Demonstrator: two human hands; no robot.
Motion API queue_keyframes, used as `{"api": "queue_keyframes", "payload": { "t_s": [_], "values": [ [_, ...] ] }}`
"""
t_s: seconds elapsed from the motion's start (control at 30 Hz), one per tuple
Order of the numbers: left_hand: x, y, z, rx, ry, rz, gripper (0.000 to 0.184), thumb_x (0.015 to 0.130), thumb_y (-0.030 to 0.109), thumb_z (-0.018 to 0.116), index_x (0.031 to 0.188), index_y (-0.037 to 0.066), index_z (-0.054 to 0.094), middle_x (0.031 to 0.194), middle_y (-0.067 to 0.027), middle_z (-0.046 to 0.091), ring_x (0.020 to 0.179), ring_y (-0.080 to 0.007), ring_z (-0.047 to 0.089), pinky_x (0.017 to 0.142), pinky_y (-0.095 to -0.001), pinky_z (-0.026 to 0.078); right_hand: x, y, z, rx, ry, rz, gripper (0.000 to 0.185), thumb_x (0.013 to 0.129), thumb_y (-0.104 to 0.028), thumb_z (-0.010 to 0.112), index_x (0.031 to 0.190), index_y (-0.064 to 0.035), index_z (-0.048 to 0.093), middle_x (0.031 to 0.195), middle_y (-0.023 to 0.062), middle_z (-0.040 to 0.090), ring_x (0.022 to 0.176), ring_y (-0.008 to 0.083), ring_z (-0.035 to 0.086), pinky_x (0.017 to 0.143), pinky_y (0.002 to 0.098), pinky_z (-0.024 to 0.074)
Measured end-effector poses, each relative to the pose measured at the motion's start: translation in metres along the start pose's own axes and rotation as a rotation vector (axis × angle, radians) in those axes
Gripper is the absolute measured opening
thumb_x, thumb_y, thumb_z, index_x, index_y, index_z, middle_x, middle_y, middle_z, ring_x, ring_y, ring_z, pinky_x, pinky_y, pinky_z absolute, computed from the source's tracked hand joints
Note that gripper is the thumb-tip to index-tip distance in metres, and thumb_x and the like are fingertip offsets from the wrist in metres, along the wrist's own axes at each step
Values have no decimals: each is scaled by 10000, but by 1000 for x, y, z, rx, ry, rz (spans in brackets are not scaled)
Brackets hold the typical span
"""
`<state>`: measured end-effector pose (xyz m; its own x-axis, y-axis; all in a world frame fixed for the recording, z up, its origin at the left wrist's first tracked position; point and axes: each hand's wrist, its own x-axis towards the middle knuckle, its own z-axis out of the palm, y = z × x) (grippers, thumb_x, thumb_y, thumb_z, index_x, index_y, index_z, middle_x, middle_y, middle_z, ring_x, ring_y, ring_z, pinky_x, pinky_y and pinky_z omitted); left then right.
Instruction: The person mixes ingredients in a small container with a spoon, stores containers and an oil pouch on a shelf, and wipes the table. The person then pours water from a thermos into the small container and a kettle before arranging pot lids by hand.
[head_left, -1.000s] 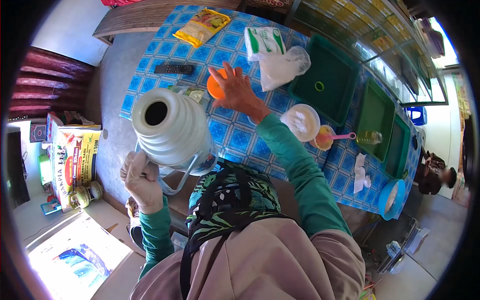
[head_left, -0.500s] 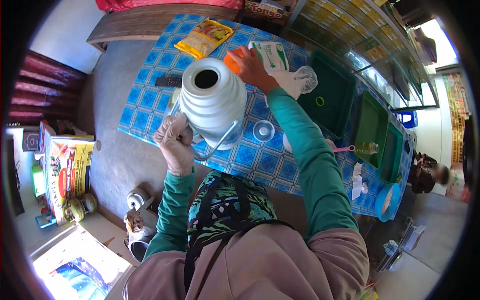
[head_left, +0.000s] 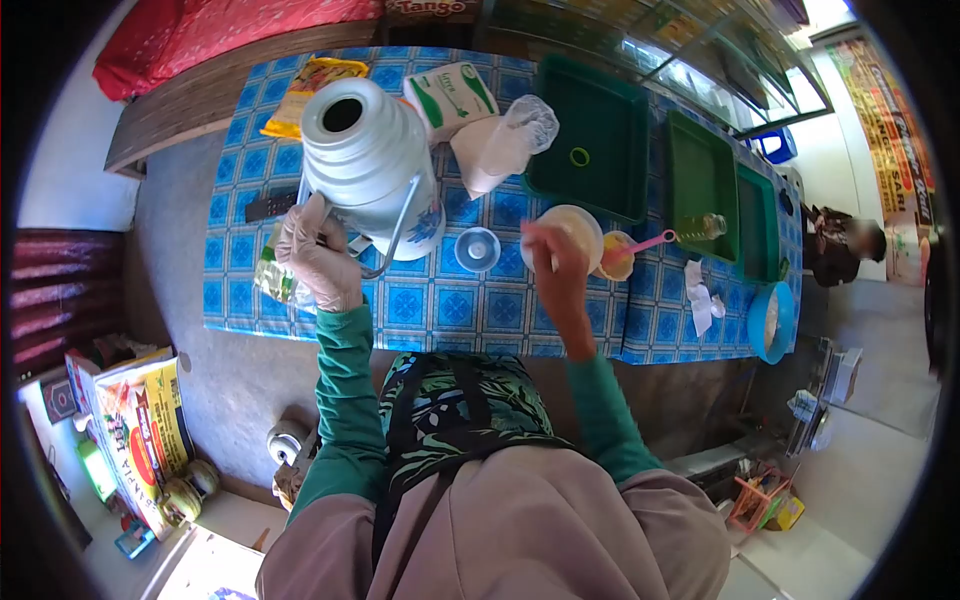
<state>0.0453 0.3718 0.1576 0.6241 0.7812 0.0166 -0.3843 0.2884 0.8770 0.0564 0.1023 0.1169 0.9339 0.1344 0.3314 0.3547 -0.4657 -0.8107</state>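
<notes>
My left hand (head_left: 322, 255), in a pale thin glove, is closed on the wire handle (head_left: 397, 232) of a white ribbed thermos flask (head_left: 370, 150). The flask tilts slightly, and its dark round mouth shows uncovered. Over a white bowl (head_left: 580, 225) hovers my bare right hand (head_left: 560, 275). Motion smears its fingers, and something pink shows at their tips; I cannot make out whether it is held. Beside the bowl stands a yellowish cup (head_left: 614, 262) with a pink-handled tool (head_left: 645, 243) in it. A small clear round lid (head_left: 477, 250) lies between flask and bowl.
Behind the flask are a yellow packet (head_left: 310, 90), a green-and-white pack (head_left: 450, 100) and a plastic bag (head_left: 495, 150). Green trays (head_left: 590, 130) line the back right, one holding a jar (head_left: 703, 228). A blue basin (head_left: 771, 322) sits at the right edge. A person (head_left: 845, 245) is farther off.
My right hand has let go of the orange thing behind the flask and come back toward me, over the white bowl. My left hand keeps its hold on the handle. The view has shifted.
</notes>
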Motion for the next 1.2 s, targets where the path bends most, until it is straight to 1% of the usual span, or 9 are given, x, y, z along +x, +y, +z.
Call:
{"api": "queue_keyframes", "payload": {
  "t_s": [0.1, 0.23, 0.4, 0.7, 0.9, 1.0, 1.07, 1.13, 1.2],
  "values": [
    [-8, -3, 16, 17, 19, 36, 372, 832, 92, 628, 526, 131, 420, 469, 48, 349, 419, -52, 251, 433, -233, 166, -71, 19, -37, -14, 128, 199, 324, 784, 158, 456, 942, -23, 673, 874, 51, 665, 720, 131, 643, 590, 230, 472],
    [-30, -15, 4, 114, -94, 170, 366, 841, 105, 633, 534, 131, 435, 471, 37, 380, 422, -56, 277, 434, -241, 186, -100, 61, -99, 171, 586, 678, 274, 753, 103, 544, 972, -13, 658, 903, 40, 660, 750, 113, 622, 554, 221, 445],
    [-29, -12, -8, 118, -116, 136, 335, 876, 170, 610, 574, 97, 485, 499, 2, 456, 481, -78, 380, 508, -237, 283, -57, 117, -142, 275, 650, 637, 420, 766, -11, 683, 1173, -16, 579, 993, 92, 664, 757, 117, 617, 522, 219, 435],
    [-35, 13, -7, 715, -130, 299, 256, 885, 248, 628, 804, 6, 648, 712, -18, 605, 696, -103, 514, 677, -254, 410, -16, 158, -153, 615, 391, 634, 500, 784, -132, 747, 1195, 58, 533, 912, 95, 681, 666, 119, 619, 487, 205, 411],
    [-42, 21, -5, 737, -78, 305, 272, 882, 260, 635, 905, -6, 688, 791, -57, 657, 768, -130, 575, 752, -281, 452, -8, 161, -166, 447, 145, 542, 254, 803, -155, 736, 962, 27, 658, 770, 56, 662, 587, 87, 568, 474, 203, 394],
    [-57, 32, -6, 828, 270, 752, 357, 913, 325, 591, 943, -16, 692, 867, -110, 676, 783, -198, 615, 761, -330, 485, -24, 159, -174, 205, 148, 622, 236, 798, -164, 741, 936, 13, 669, 730, 43, 639, 550, 76, 537, 453, 208, 380],
    [-88, 44, -8, 853, 303, 923, 279, 927, 220, 559, 927, -24, 693, 888, -131, 677, 823, -215, 626, 771, -336, 490, -29, 163, -179, 89, 222, 677, 246, 794, -168, 744, 949, 6, 665, 708, 32, 622, 530, 70, 518, 440, 212, 370],
    [-130, 48, 5, 814, 227, 1023, 253, 929, 176, 552, 949, -39, 684, 922, -141, 677, 847, -219, 631, 791, -344, 494, -30, 169, -182, 322, 292, 803, 286, 785, -183, 756, 990, -10, 655, 678, 11, 582, 516, 66, 490, 427, 218, 357],
    [-191, 10, 21, 650, -116, 641, 233, 902, 191, 605, 1010, -10, 648, 1025, -109, 667, 914, -213, 617, 870, -354, 473, -17, 179, -179, 455, 261, 757, 277, 789, -174, 752, 988, -12, 645, 675, 7, 572, 512, 66, 480, 429, 215, 356]
  ]
}}
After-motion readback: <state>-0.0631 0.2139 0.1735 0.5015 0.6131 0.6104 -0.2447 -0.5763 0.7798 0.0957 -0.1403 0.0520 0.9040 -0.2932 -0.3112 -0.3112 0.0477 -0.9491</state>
